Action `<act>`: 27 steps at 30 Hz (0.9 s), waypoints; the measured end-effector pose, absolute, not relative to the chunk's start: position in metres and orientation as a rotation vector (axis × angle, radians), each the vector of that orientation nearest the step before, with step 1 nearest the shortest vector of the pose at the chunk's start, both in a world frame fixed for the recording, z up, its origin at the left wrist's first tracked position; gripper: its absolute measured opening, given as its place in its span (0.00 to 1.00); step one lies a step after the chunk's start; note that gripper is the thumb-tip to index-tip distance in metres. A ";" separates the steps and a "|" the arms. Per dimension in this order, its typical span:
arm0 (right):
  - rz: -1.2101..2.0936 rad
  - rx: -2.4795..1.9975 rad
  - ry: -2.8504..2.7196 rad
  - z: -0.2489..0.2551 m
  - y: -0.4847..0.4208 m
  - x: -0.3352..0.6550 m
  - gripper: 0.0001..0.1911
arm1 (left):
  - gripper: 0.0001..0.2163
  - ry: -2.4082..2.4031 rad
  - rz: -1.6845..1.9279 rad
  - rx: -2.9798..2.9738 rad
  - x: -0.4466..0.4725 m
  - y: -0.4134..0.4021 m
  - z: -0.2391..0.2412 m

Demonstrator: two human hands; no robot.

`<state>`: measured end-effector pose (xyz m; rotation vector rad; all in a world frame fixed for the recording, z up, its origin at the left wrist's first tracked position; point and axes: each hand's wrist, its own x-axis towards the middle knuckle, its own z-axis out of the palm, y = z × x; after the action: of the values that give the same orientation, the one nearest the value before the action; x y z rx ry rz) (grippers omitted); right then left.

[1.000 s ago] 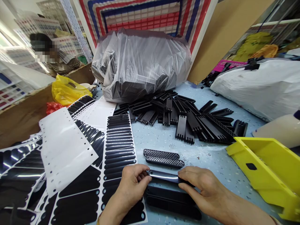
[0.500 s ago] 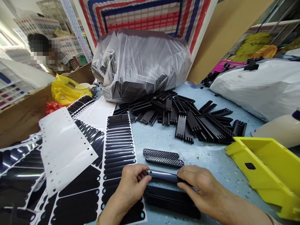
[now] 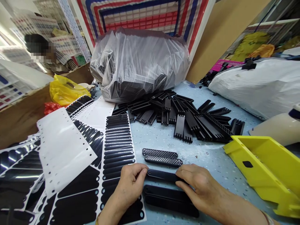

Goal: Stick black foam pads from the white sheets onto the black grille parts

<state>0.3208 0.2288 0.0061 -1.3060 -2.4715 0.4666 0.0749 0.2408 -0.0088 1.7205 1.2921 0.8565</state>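
Observation:
A long black plastic strip [image 3: 161, 176] with a small hole at its left end lies between my hands. My left hand [image 3: 133, 181] pinches that left end between thumb and forefinger. Thumb and fingers of my right hand [image 3: 199, 182] grip the other end, which they partly cover. Just beyond the strip, two black pieces with a lattice face [image 3: 162, 157] rest side by side. On the near side lie two smooth black strips [image 3: 170, 200], partly under my right hand. A sheet of glossy black stickers [image 3: 118, 143] stands left of them, its lower part behind my left forearm.
A heap of black slotted pieces [image 3: 185, 117] spreads across the back of the blue table. Behind it sits a full plastic bag [image 3: 140, 65]. A yellow bin [image 3: 264, 175] stands at right, near a white sack [image 3: 255, 87]. White backing paper [image 3: 65, 147] covers sticker sheets at left. A person [image 3: 49, 53] sits beyond.
The left thumb and forefinger have drawn together at the strip's left end. The strip's bright reflection has faded to dark. The whole view has shifted slightly.

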 end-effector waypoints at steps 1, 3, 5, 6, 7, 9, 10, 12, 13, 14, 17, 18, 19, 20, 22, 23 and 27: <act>0.455 -1.314 -2.469 0.007 0.228 0.320 0.10 | 0.15 1.290 0.843 1.712 0.075 0.241 -0.008; 0.433 -1.316 -2.455 0.006 0.226 0.319 0.11 | 0.15 1.282 0.820 1.692 0.075 0.242 -0.007; 0.424 -1.308 -2.447 0.003 0.225 0.320 0.11 | 0.14 1.271 0.810 1.674 0.074 0.243 -0.008; 0.421 -1.304 -2.448 0.000 0.225 0.321 0.11 | 0.14 1.268 0.807 1.667 0.074 0.244 -0.008; 0.419 -1.303 -2.453 -0.002 0.226 0.322 0.11 | 0.14 1.269 0.801 1.664 0.074 0.244 -0.009; 0.417 -1.297 -2.464 -0.007 0.227 0.324 0.10 | 0.14 1.285 0.789 1.665 0.074 0.247 -0.010; 0.420 -1.297 -2.468 -0.008 0.227 0.325 0.09 | 0.14 1.296 0.779 1.665 0.074 0.248 -0.011; 0.438 -1.311 -2.475 -0.007 0.227 0.324 0.09 | 0.14 1.318 0.758 1.640 0.075 0.251 -0.012; 0.450 -1.327 -2.477 -0.005 0.227 0.323 0.09 | 0.14 1.326 0.748 1.613 0.075 0.253 -0.012; 0.466 -1.347 -2.476 -0.003 0.226 0.321 0.09 | 0.13 1.327 0.740 1.578 0.075 0.254 -0.013; 0.493 -1.399 -2.460 0.006 0.225 0.317 0.10 | 0.11 1.304 0.738 1.473 0.076 0.257 -0.013; 0.492 -1.405 -2.453 0.008 0.224 0.316 0.10 | 0.10 1.290 0.743 1.450 0.076 0.258 -0.012; 0.491 -1.403 -2.448 0.008 0.224 0.315 0.10 | 0.10 1.278 0.750 1.434 0.076 0.258 -0.012; 0.488 -1.398 -2.446 0.008 0.224 0.315 0.10 | 0.09 1.267 0.755 1.422 0.076 0.258 -0.012; 0.473 -1.387 -2.446 0.006 0.224 0.315 0.10 | 0.08 1.247 0.753 1.398 0.076 0.260 -0.011; 0.462 -1.383 -2.444 0.005 0.225 0.315 0.10 | 0.08 1.239 0.743 1.381 0.075 0.261 -0.010; 0.438 -1.384 -2.434 0.001 0.226 0.316 0.11 | 0.09 1.209 0.701 1.299 0.075 0.265 -0.011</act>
<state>0.3157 0.2255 0.0010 -1.3841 -2.4341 0.4376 0.0747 0.2650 -0.0107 1.2992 1.2085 0.7013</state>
